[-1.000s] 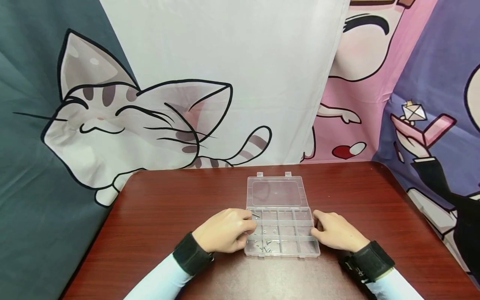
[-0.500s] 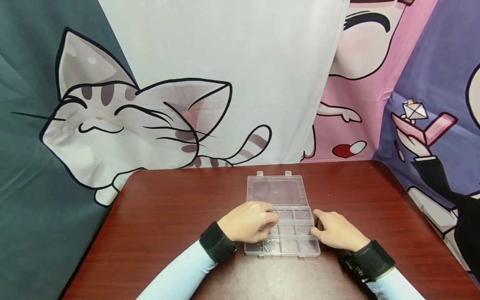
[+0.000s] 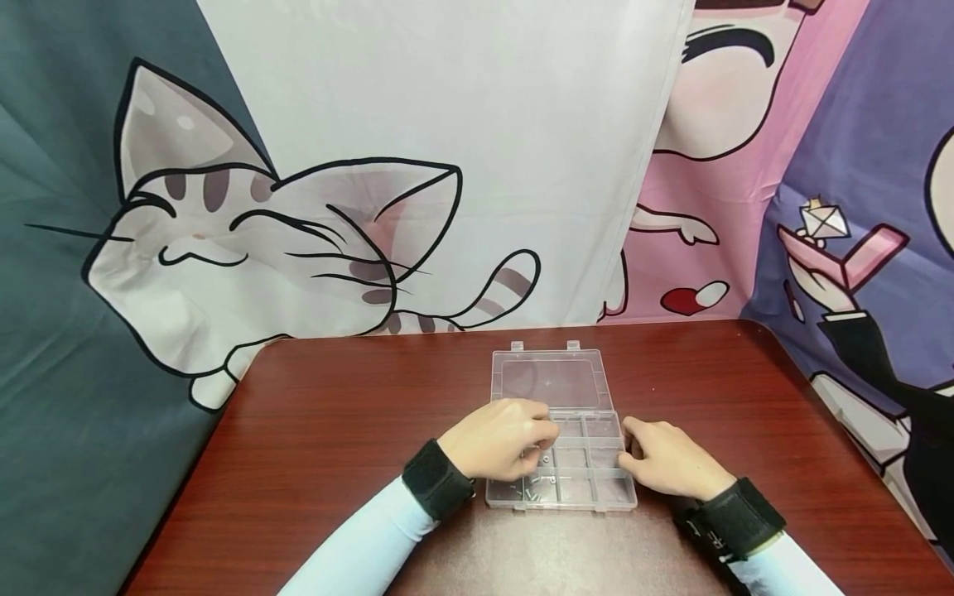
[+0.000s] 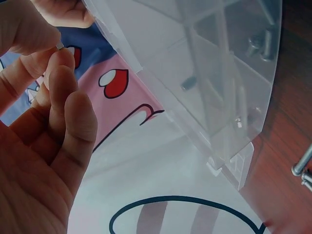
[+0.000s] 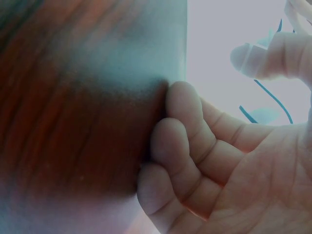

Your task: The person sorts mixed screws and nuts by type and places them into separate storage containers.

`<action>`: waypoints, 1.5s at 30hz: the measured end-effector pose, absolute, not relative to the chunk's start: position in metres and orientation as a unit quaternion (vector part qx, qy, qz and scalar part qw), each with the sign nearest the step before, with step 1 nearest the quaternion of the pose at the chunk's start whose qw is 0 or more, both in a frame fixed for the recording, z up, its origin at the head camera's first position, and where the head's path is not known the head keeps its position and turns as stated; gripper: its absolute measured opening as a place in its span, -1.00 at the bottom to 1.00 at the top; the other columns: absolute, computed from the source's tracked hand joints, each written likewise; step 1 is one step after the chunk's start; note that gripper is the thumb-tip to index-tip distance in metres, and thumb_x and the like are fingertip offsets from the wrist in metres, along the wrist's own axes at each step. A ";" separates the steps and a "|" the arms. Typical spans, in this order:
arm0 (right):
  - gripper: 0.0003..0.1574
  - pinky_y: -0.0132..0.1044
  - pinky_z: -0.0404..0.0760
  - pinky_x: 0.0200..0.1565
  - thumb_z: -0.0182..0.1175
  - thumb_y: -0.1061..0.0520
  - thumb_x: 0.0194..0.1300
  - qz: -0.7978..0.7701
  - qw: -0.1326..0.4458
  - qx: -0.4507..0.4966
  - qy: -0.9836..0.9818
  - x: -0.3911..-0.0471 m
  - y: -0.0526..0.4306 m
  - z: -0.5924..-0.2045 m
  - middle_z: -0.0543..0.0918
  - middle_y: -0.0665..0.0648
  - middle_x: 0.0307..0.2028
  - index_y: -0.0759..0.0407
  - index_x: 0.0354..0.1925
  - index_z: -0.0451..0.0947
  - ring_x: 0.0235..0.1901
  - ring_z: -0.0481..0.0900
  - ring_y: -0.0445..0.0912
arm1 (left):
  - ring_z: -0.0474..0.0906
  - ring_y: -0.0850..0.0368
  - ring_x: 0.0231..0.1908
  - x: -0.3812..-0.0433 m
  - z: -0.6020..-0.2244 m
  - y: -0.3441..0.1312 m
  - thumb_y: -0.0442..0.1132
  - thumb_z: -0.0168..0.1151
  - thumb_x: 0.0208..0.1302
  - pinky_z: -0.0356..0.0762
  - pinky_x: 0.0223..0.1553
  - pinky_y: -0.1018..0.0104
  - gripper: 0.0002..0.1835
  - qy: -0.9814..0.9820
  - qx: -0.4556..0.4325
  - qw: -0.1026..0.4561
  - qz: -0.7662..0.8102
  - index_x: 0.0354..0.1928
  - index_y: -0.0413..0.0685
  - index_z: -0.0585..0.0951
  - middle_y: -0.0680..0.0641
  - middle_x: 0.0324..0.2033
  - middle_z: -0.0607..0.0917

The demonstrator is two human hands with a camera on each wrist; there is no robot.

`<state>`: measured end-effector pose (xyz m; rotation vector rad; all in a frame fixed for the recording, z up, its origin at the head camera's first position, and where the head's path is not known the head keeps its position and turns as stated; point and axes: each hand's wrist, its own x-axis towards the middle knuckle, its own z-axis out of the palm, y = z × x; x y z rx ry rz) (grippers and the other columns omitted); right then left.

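A clear plastic compartment box [image 3: 574,494] lies with its lid [image 3: 551,381] folded back on the table. My left hand [image 3: 498,439] is above its left compartments. In the left wrist view, thumb and index finger pinch a small silvery metal piece [image 4: 60,45]; its kind is mostly hidden by the fingertips. Small screws [image 3: 532,494] lie in the front left compartments, and a small nut [image 3: 546,459] sits just beside my left fingers. My right hand [image 3: 671,459] holds the box's right edge, with thumb and index finger bent against it. Its other fingers [image 5: 170,139] are curled in the right wrist view.
The reddish-brown wooden table [image 3: 358,397] extends around the box. Screws [image 4: 304,175] show at the right edge of the left wrist view. A white cloth [image 3: 477,99] with a printed cat hangs behind the table, beside a pink and purple printed cloth [image 3: 812,124].
My left hand has moved right and slightly away from me, from the box's left edge to over its inner compartments, then almost stopped. The right hand and the box stay in place.
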<state>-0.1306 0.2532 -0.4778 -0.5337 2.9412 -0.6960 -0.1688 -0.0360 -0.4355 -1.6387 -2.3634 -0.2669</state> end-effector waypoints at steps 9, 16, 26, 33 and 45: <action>-0.84 -0.34 0.29 -0.55 0.21 0.06 0.12 -0.229 0.047 -0.166 0.958 -0.131 0.252 -0.476 0.36 -0.14 -0.66 -0.05 -0.43 0.37 -0.66 0.28 -0.26 | -0.08 -0.18 0.51 -0.154 -0.435 -0.043 0.77 -0.08 -0.24 0.05 0.36 -0.22 0.36 -0.870 -0.487 0.020 -0.069 0.63 0.29 -0.12 -0.03 0.59 -0.21; -0.84 -0.34 0.28 -0.53 0.21 0.05 0.14 -0.226 0.044 -0.168 0.959 -0.130 0.253 -0.476 0.35 -0.15 -0.66 -0.08 -0.43 0.37 -0.65 0.28 -0.27 | -0.12 -0.11 0.53 -0.153 -0.435 -0.061 0.77 -0.11 -0.20 -0.07 0.41 -0.16 0.33 -0.880 -0.470 0.041 -0.063 0.62 0.32 -0.14 0.01 0.59 -0.23; -0.83 -0.34 0.29 -0.52 0.21 0.06 0.13 -0.223 0.038 -0.172 0.959 -0.129 0.253 -0.472 0.34 -0.16 -0.66 -0.07 -0.43 0.36 -0.64 0.28 -0.28 | 0.02 -0.15 0.50 -0.155 -0.442 -0.112 0.65 0.10 -0.14 -0.03 0.41 -0.14 0.28 -0.894 -0.438 0.068 -0.064 0.60 0.15 0.08 -0.06 0.58 -0.04; -0.83 -0.34 0.29 -0.52 0.20 0.06 0.12 -0.222 0.037 -0.172 0.959 -0.128 0.253 -0.471 0.34 -0.16 -0.66 -0.07 -0.43 0.36 -0.64 0.28 -0.28 | 0.22 0.00 0.42 -0.150 -0.450 -0.139 0.51 0.25 -0.09 0.22 0.33 -0.04 0.15 -0.885 -0.450 0.095 -0.079 0.54 0.12 0.24 -0.10 0.48 0.24; -0.84 -0.35 0.29 -0.52 0.20 0.06 0.13 -0.226 0.040 -0.171 0.958 -0.128 0.253 -0.472 0.35 -0.16 -0.66 -0.06 -0.43 0.36 -0.64 0.28 -0.28 | 0.40 0.22 -0.19 -0.128 -0.467 -0.155 0.10 0.40 0.04 0.45 -0.08 0.31 -0.53 -0.851 -0.503 0.132 -0.075 -0.04 0.05 0.64 0.10 -0.16 0.48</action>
